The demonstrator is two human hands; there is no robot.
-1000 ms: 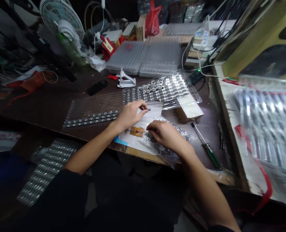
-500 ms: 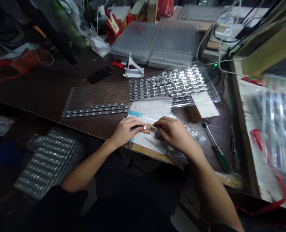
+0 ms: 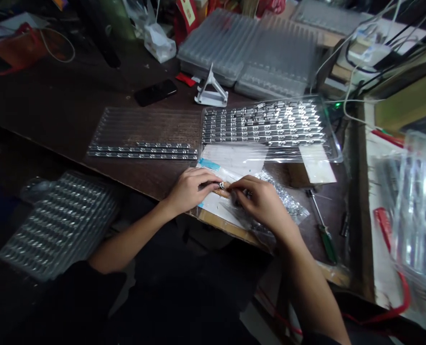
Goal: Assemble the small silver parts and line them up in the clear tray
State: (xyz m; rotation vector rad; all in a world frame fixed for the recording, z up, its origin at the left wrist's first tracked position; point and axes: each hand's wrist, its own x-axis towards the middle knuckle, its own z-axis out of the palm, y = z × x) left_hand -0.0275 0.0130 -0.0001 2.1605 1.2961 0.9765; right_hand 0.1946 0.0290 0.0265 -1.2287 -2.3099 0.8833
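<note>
Head view: left hand (image 3: pixel 188 191) pinching 1 small metal part (image 3: pixel 221 185) at 1 tan block (image 3: pixel 221 192). Right hand (image 3: pixel 261 201) fingertips bunched just beside; can't tell if holding anything. 2 trays (image 3: pixel 148 125) behind; left one has 3 rows, 1 short. 1 screwdriver (image 3: pixel 322 226), 1 phone (image 3: pixel 155 92), 1 white stand (image 3: pixel 213 98).

Dk. short sleeves (image 3: pixel 99 287), approx. blk., w/ bare forearms (image 3: pixel 137 239) & hands (image 3: pixel 190 190).

A black phone (image 3: pixel 155 92) lies left of the white stand (image 3: pixel 213 99). Behind the stand, leftward, are a red scrap (image 3: pixel 185 79) and a white bag (image 3: pixel 160 43).
</note>
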